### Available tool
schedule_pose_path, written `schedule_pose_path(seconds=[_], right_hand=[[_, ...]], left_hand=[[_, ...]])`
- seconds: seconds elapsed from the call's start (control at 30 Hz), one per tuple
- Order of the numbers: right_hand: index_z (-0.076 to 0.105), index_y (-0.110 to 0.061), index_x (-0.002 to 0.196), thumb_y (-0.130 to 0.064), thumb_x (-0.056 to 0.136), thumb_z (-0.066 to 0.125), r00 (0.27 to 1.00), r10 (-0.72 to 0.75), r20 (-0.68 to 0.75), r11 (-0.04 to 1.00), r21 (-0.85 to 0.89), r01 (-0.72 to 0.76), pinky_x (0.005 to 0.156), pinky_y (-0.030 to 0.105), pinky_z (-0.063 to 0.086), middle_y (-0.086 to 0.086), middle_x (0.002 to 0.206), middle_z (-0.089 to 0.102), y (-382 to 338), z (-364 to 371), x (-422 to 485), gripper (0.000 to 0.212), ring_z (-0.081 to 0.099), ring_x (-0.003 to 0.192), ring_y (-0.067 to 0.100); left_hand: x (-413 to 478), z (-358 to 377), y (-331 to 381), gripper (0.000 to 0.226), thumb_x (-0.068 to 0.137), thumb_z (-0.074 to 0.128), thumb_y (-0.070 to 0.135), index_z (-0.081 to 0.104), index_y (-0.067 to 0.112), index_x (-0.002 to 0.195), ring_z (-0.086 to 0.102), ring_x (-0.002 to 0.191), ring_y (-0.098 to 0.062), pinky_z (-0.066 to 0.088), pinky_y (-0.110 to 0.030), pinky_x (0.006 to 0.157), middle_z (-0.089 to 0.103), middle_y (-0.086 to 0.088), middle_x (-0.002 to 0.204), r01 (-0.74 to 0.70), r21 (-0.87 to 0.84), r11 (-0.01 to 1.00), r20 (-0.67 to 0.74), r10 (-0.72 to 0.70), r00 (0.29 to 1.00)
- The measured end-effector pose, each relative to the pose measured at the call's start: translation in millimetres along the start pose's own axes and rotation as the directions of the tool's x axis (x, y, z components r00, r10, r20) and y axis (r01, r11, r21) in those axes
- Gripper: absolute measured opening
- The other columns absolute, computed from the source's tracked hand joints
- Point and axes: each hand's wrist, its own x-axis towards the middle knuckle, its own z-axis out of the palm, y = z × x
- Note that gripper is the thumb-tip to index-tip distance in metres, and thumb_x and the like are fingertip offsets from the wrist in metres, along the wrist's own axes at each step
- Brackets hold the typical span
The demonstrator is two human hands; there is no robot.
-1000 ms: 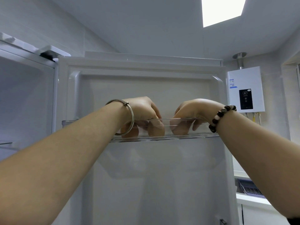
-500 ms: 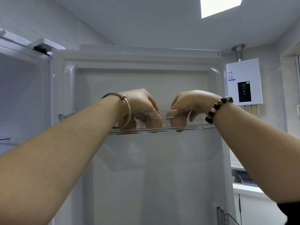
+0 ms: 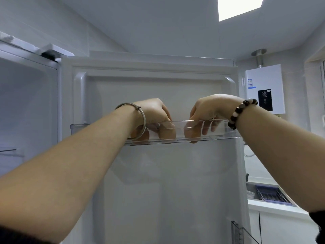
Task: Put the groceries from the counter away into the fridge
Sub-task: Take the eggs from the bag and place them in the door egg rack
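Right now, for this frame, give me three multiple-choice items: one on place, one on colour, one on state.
1. The left hand and right hand reach into: A) the clear door bin B) a drawer C) a sink
2. The bangle on the left wrist is: A) red B) silver C) green
3. The fridge door is: A) shut B) taken off C) open
Key: 1A, fingers show through the bin's clear wall; 2B, plain grey metal; 3C, its inner liner faces the camera.

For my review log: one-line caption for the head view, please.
Left hand and right hand reach into the clear bin on the open fridge door, fingers curled inside.
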Motion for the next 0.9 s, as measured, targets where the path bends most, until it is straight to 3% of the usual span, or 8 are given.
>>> schedule_pose_path(seconds=[0.13, 0.27, 0.5, 0.6, 0.77, 0.83, 0.9], right_hand=[[0.07, -0.003, 0.096, -0.03, 0.078, 0.073, 1.0, 0.0, -0.023, 0.999, 0.055, 0.001, 0.062, 0.026, 0.052, 0.01, 0.085, 0.072, 3.6, 1.6, 0.0, 0.032, 0.064, 0.067, 0.019], [0.07, -0.005, 0.089, -0.028, 0.077, 0.073, 0.999, 0.008, -0.045, 0.996, 0.089, -0.004, 0.062, 0.027, 0.052, 0.009, 0.081, 0.071, 5.7, 3.7, -0.8, 0.026, 0.064, 0.064, 0.018], [0.066, -0.008, 0.084, -0.028, 0.081, 0.07, 0.999, 0.019, -0.035, 0.993, 0.121, -0.015, 0.062, 0.029, 0.051, 0.009, 0.078, 0.069, 5.9, 4.6, -2.1, 0.021, 0.063, 0.065, 0.021], [0.066, -0.009, 0.083, -0.028, 0.082, 0.069, 0.999, 0.023, -0.039, 0.993, 0.119, -0.018, 0.059, 0.028, 0.05, 0.008, 0.076, 0.068, 5.8, 5.0, -2.9, 0.02, 0.063, 0.064, 0.021], [0.068, -0.007, 0.09, -0.029, 0.082, 0.069, 0.999, 0.029, -0.034, 0.994, 0.104, -0.025, 0.06, 0.027, 0.05, 0.008, 0.08, 0.069, 5.0, 4.8, -6.5, 0.023, 0.062, 0.065, 0.02], [0.068, -0.007, 0.093, -0.029, 0.082, 0.068, 0.999, 0.031, -0.028, 0.994, 0.104, -0.028, 0.061, 0.027, 0.05, 0.009, 0.082, 0.069, 4.1, 4.8, -7.6, 0.024, 0.062, 0.066, 0.021], [0.068, -0.007, 0.093, -0.03, 0.082, 0.069, 0.999, 0.034, -0.027, 0.993, 0.112, -0.031, 0.062, 0.027, 0.049, 0.01, 0.084, 0.07, 3.6, 4.9, -9.1, 0.025, 0.062, 0.067, 0.021]], left_hand=[[4.4, -0.5, -0.9, 0.014, 0.081, 0.072, 0.012, 0.074, 0.009, 0.094, 0.068, 0.072, -0.014, 0.057, -0.019, 0.067, 0.07, 0.0, 0.072, -0.018, -0.014, 1.0, 0.008, 0.018, 1.0], [6.5, -1.0, -1.8, 0.013, 0.078, 0.075, 0.012, 0.075, 0.011, 0.09, 0.066, 0.076, -0.017, 0.056, -0.03, 0.084, 0.07, -0.003, 0.076, -0.023, -0.025, 0.999, 0.011, 0.023, 1.0], [5.5, -1.5, 0.4, 0.02, 0.076, 0.076, 0.011, 0.074, 0.008, 0.096, 0.065, 0.064, -0.006, 0.056, -0.02, 0.074, 0.068, 0.011, 0.06, -0.037, -0.046, 0.998, 0.024, 0.038, 0.999], [5.1, -1.3, 0.8, 0.022, 0.076, 0.076, 0.008, 0.073, 0.006, 0.098, 0.065, 0.066, -0.01, 0.057, -0.023, 0.075, 0.069, 0.004, 0.067, -0.03, -0.055, 0.998, 0.02, 0.032, 0.999], [-4.5, -2.2, 2.9, 0.016, 0.079, 0.073, 0.01, 0.072, 0.009, 0.095, 0.064, 0.063, -0.01, 0.051, -0.014, 0.049, 0.067, 0.0, 0.07, -0.021, -0.044, 0.999, 0.015, 0.022, 1.0], [-5.0, -2.7, 2.5, 0.017, 0.08, 0.073, 0.013, 0.072, 0.01, 0.096, 0.064, 0.068, -0.012, 0.053, -0.015, 0.054, 0.068, 0.001, 0.071, -0.026, -0.038, 0.999, 0.013, 0.027, 1.0], [-3.9, -2.6, 1.8, 0.019, 0.079, 0.074, 0.013, 0.073, 0.009, 0.098, 0.065, 0.069, -0.012, 0.056, -0.02, 0.069, 0.068, 0.001, 0.073, -0.031, -0.047, 0.998, 0.015, 0.032, 0.999]])
